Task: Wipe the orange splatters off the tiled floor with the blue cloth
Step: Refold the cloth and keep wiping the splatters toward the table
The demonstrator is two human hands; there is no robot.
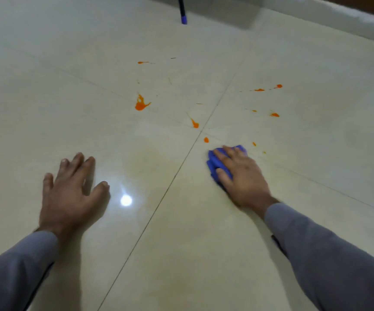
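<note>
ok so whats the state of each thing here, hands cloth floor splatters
left hand: flat on the floor, fingers spread, holds nothing
right hand: pressing down on the cloth, fingers mostly straight
blue cloth: bunched up, on the floor under the right hand
orange splatters: unwiped, scattered beyond the cloth
tiled floor: glossy, faint orange smear near the hands
</note>
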